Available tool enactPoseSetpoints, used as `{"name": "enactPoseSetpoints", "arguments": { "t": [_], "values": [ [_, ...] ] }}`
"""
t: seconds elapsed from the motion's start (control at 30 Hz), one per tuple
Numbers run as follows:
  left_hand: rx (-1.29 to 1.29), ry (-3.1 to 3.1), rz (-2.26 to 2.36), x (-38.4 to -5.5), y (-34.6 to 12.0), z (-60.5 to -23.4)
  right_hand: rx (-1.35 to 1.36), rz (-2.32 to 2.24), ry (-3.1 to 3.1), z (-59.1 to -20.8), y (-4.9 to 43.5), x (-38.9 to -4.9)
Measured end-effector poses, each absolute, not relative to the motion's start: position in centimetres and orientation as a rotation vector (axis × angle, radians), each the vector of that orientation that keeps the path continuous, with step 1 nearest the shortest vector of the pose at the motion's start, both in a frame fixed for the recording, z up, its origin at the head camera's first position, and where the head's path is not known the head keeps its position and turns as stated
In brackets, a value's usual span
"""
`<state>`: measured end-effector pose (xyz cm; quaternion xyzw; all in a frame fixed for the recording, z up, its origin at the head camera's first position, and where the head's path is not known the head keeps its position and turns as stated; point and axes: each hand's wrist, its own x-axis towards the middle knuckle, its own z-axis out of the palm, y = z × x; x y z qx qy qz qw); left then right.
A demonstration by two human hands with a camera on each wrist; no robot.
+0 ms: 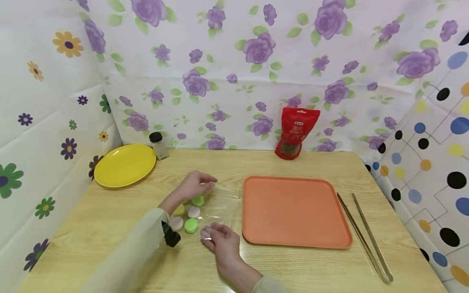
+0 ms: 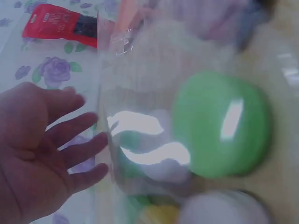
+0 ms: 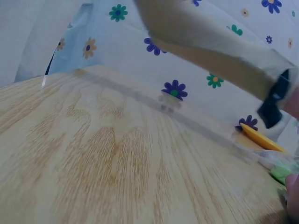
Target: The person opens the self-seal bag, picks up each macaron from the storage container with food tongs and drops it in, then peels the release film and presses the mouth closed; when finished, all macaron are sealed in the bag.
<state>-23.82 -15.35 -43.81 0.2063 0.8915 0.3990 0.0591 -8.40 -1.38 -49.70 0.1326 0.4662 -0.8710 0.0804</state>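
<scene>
Several round macaron-like pieces, among them a green one (image 1: 191, 225), a pale one (image 1: 194, 211) and a yellow one (image 1: 179, 210), lie at the left end of a clear plastic bag (image 1: 221, 203). Seen close in the left wrist view, a green piece (image 2: 219, 123) shows behind the shiny film. My left hand (image 1: 192, 187) is over the far side of the bag, its fingers loosely spread and fingertips right at the film's edge. At the near side, my right hand (image 1: 225, 244) pinches the film between thumb and fingers. Only a sliver of that hand shows in the right wrist view.
An orange tray (image 1: 296, 211) lies right of the bag, with long metal tongs (image 1: 370, 240) beyond it. At the back stand a red pouch (image 1: 297, 130) and a black-capped jar (image 1: 159, 146). A yellow plate (image 1: 124, 165) is at the back left. Patterned cloth walls surround the table.
</scene>
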Motion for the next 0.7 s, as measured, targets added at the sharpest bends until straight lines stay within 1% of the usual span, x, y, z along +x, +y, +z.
{"name": "enactPoseSetpoints", "arguments": {
  "t": [0.13,0.23,0.47,0.6,0.7],
  "values": [
    [0.676,2.577,1.045,-26.0,-13.5,-43.6,0.371,-2.607,1.365,-49.8,-1.2,-8.2],
    [0.701,2.488,1.026,-27.0,-12.2,-43.4,0.365,-2.609,1.342,-49.6,-1.0,-8.1],
    [0.745,2.365,0.946,-27.8,-10.9,-42.9,0.373,-2.608,1.324,-49.6,-1.0,-8.2],
    [0.775,2.384,0.887,-28.0,-11.1,-43.2,0.345,-2.599,1.375,-49.8,-1.0,-8.0],
    [0.758,2.416,0.954,-28.0,-11.7,-43.4,0.315,-2.602,1.433,-49.9,-0.8,-7.9]
  ]
}}
